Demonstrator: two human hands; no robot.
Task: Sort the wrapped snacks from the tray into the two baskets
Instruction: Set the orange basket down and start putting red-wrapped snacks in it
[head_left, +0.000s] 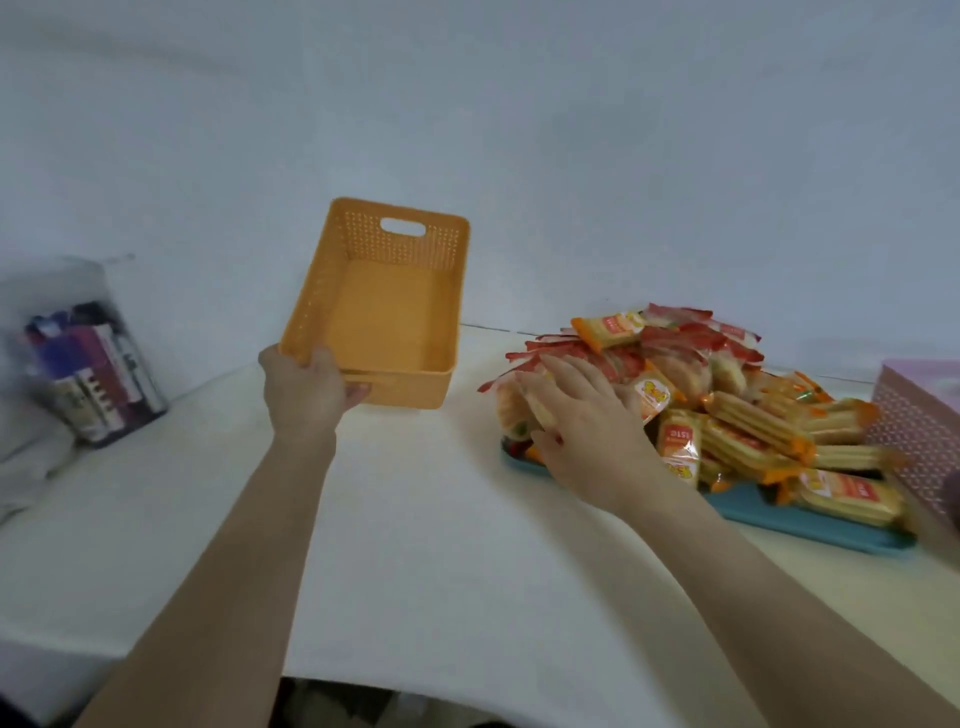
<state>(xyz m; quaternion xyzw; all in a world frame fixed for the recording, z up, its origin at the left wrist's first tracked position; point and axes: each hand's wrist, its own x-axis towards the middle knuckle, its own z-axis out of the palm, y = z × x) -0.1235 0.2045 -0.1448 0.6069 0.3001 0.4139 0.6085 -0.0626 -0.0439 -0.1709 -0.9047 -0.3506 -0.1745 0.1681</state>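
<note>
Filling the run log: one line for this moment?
left hand grips empty orange plastic basket | right hand rests on wrapped snacks | blue tray piled

place: likely home room | cues: white-clothed table (415, 519) against plain wall (571, 130); pink dotted box (914, 415); clear bag (88, 358)

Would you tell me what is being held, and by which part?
Left hand grips the orange basket by its near left corner; right hand lies flat on the snacks, holding nothing.

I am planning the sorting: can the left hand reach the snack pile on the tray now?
Probably not: the left hand grips the orange basket, and the right hand covers the near side of the snack pile.
</note>
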